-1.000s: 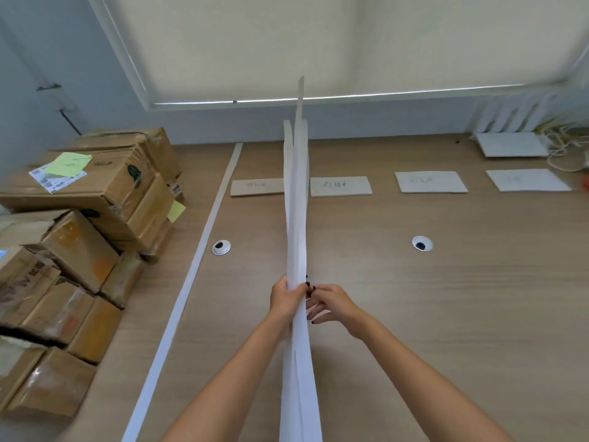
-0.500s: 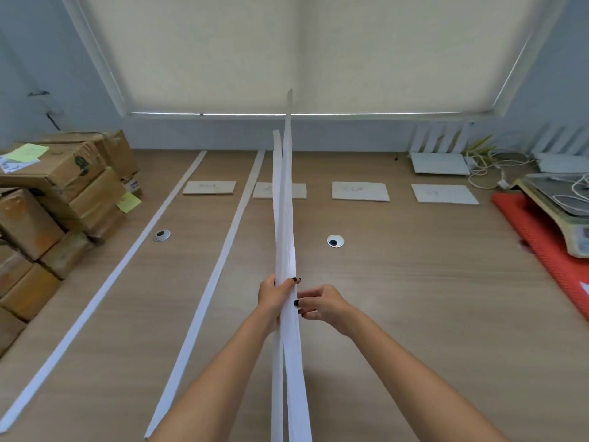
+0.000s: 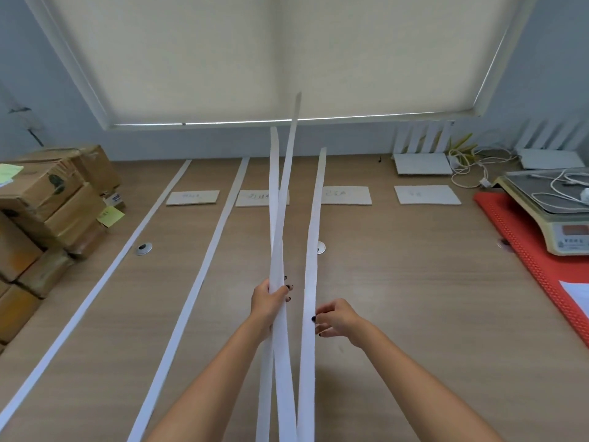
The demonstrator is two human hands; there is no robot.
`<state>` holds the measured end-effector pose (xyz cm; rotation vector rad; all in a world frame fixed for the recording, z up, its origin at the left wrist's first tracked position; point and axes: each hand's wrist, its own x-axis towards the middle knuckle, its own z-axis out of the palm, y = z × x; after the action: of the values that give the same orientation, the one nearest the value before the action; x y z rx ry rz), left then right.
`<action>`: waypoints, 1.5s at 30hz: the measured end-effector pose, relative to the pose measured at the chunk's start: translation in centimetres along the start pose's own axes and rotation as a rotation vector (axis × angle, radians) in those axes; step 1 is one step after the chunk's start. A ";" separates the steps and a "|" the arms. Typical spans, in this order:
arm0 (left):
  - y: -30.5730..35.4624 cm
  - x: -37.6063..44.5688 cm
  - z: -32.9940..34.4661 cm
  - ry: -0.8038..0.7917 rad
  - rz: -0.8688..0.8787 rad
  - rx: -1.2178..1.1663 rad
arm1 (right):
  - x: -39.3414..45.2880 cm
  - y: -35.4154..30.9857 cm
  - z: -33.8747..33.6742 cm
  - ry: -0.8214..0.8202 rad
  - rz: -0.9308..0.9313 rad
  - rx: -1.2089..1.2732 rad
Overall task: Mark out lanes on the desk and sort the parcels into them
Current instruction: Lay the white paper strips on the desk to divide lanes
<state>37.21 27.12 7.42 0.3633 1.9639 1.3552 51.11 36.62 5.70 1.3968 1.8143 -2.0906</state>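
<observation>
Both bare forearms are reaching up from the lower edge of the frame toward its centre. The left hand [image 3: 269,301] is curling its fingers round two long white paper strips [image 3: 277,250], which are crossing above the fist and rising toward the window blind [image 3: 255,52]. The right hand [image 3: 334,319], just right of centre, is pinching a third strip [image 3: 314,237] between thumb and fingertips; half a second ago all three strips were bunched together between the two hands, and this one is now standing apart to the right. The strips are thin, flat and flexible, bowing slightly along their length. On the wood-grain desk [image 3: 414,298], two laid strips [image 3: 197,282] are running diagonally from lower left toward the far wall. Four pale label cards [image 3: 192,197] are lying in a row across the middle of the frame. Brown cardboard parcels [image 3: 47,205] are standing stacked at the left edge, and a scale [image 3: 554,215] on a red mat [image 3: 526,250] is occupying the right edge.
</observation>
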 end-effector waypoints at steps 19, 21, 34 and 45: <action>-0.4 5.1 -0.2 -0.080 0.087 0.152 | 6.4 -1.1 -0.7 0.106 0.088 -0.020; -0.4 5.6 -0.4 -0.074 0.095 0.177 | 6.9 -1.5 -0.7 0.127 0.089 0.006; -0.3 7.3 -1.5 -0.055 0.085 0.139 | 8.9 -1.2 0.0 0.187 0.122 0.029; 0.0 7.3 -2.0 -0.063 0.092 0.158 | 9.4 -1.9 0.3 0.196 0.128 -0.025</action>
<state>30.72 30.00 4.94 0.5709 2.0291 1.2325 44.28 41.71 1.20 1.7159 1.7551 -1.9229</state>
